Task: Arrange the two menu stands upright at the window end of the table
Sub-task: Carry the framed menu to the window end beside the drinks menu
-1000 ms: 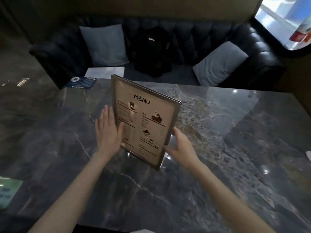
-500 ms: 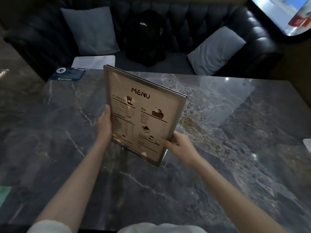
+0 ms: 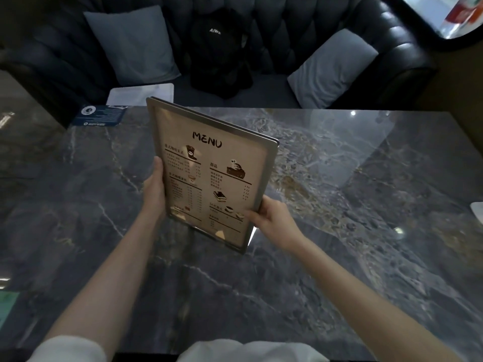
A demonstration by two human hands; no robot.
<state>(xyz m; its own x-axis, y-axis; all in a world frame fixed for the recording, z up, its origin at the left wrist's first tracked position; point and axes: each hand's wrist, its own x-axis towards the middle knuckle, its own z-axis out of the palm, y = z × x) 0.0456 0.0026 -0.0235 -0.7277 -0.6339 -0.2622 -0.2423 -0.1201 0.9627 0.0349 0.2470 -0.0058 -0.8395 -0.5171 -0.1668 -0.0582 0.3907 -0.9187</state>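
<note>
A metal-framed menu stand with a beige card headed MENU is held up over the middle of the dark marble table, tilted back a little. My left hand grips its left edge. Its lower right edge is pinched by my right hand, thumb on the card face. The bottom of the stand looks lifted just off the table top. The window shows at the top right corner. A second menu stand is not clearly in view.
A dark blue card lies at the table's far left corner, with a white sheet behind it on the seat. A black tufted sofa holds two grey cushions and a black backpack. A white object pokes in at the right edge.
My left hand shifted from lying flat on the card face to gripping the left edge. The stand has come up and closer to me, and the camera has tipped downward.
</note>
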